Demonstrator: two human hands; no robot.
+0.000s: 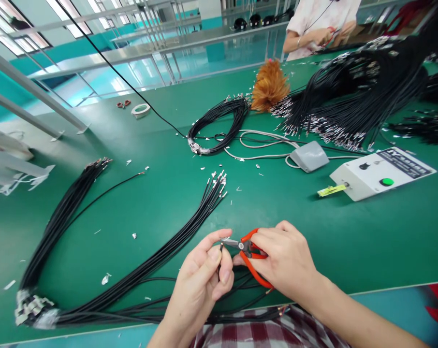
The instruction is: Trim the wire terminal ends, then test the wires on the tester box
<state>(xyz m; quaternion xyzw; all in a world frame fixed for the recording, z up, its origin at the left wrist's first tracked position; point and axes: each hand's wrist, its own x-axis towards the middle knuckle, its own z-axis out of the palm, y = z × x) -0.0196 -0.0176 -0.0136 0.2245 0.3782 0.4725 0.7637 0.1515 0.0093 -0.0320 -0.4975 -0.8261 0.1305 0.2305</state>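
Between thumb and fingers, my left hand (202, 273) pinches the end of a thin black cable (221, 247). My right hand (286, 249) is wrapped round a pair of red-handled cutting pliers (241, 245). The plier jaws point left and sit right at the cable end, beside my left fingertips; whether they touch it I cannot tell. To the left, a bundle of black cables (161, 251) lies in a bend on the green table, with white-tipped ends pointing away from me. More loose cables run beneath my hands near the table edge.
A white control box (374, 179) with a green button stands right, near a grey pedal-like block (309, 155). Behind lie a coiled cable bundle (193, 133), an orange fluffy duster (270, 87), a large cable heap (349, 92) and a tape roll (140, 110). A co-worker (322, 26) works opposite.
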